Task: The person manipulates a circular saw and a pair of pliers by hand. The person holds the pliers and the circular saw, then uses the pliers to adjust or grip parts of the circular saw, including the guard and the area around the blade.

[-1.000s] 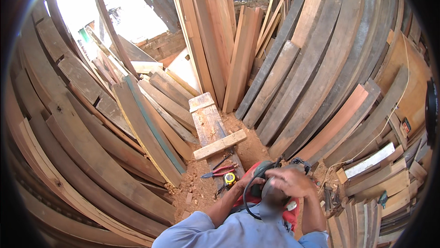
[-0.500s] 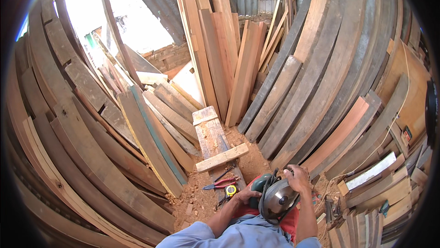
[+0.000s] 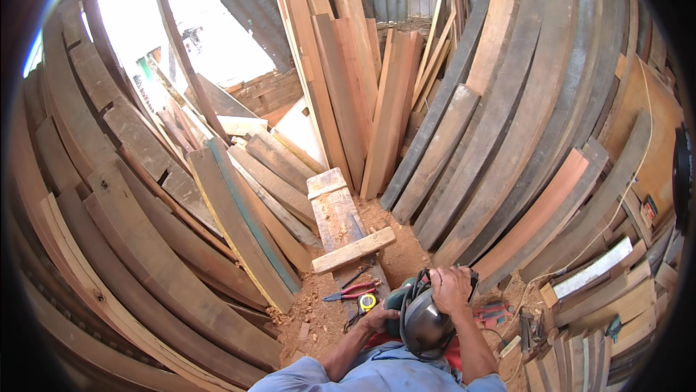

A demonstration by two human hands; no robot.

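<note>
A green-bodied circular saw (image 3: 423, 325) with a dark, shiny rounded guard is held close over my lap. My left hand (image 3: 380, 316) grips its green body from the left side. Across the top of it lies my right hand (image 3: 451, 290), its fingers curled over the upper edge. A black cable is looped against the tool. Just ahead of my left hand, a yellow tape measure (image 3: 367, 302) and red-handled pliers (image 3: 352, 293) rest on a narrow plank bench (image 3: 335, 212). A short wooden crosspiece (image 3: 354, 250) lies across that bench.
Long boards (image 3: 500, 153) lean on the right, and more boards (image 3: 145, 225) fill the left. Upright planks (image 3: 341, 80) stand ahead by a corrugated metal wall (image 3: 246, 0). Wood shavings (image 3: 406, 254) cover the ground. A pale cord (image 3: 616, 211) hangs at right, above stacked offcuts (image 3: 573, 363).
The saw has turned in my hands, so its bright disc face gives way to the dark rounded guard. My right hand has shifted left across its top.
</note>
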